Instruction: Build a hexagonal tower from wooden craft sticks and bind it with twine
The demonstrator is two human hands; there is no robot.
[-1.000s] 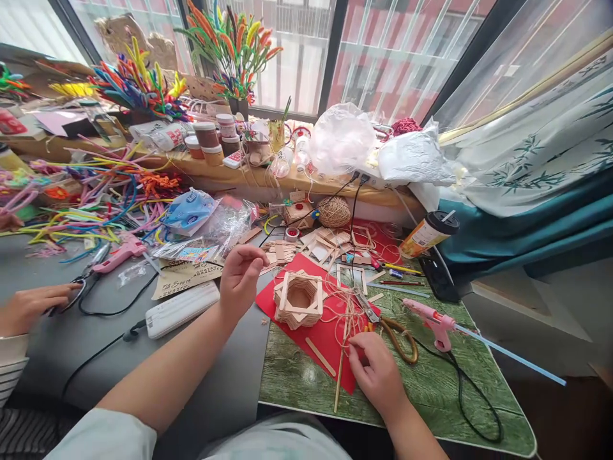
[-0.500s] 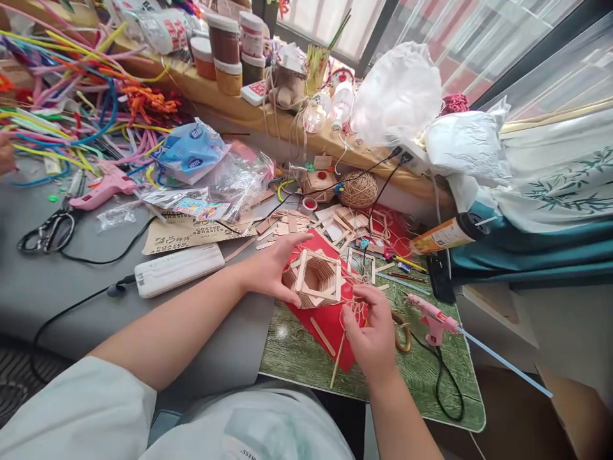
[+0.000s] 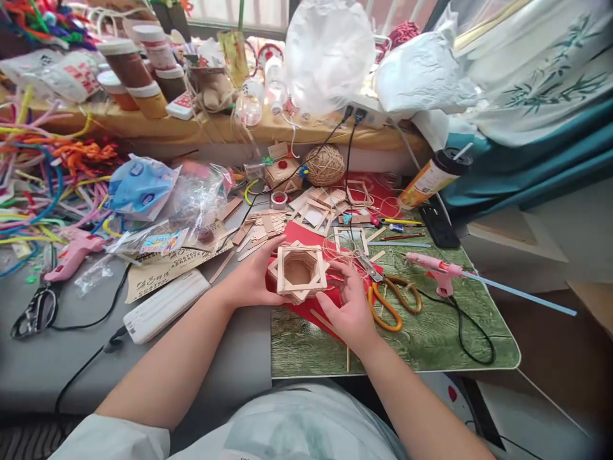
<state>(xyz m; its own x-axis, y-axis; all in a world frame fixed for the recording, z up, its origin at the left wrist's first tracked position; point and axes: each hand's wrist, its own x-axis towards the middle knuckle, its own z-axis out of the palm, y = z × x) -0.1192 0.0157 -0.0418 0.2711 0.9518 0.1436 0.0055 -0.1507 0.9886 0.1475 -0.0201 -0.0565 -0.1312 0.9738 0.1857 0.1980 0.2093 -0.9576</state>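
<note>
A hollow box of stacked craft sticks, layered at turned angles into a star-like outline, is in front of me above a red sheet. My left hand grips its left side, thumb low and fingers behind. At its right side, my right hand closes with thumb and fingertips on the lower right corner. Orange-handled scissors lie just right of that hand, blades pointing toward some loose string. Single craft sticks lie below the box.
A pink glue gun with a long glue stick rests on the green board. Behind are loose craft sticks, a twine ball and a lidded cup. A white power strip and second glue gun lie left.
My right hand has moved from beside the box onto its right side. The box now faces me more squarely, and the scissors have come into plain view. The camera view has turned right.
</note>
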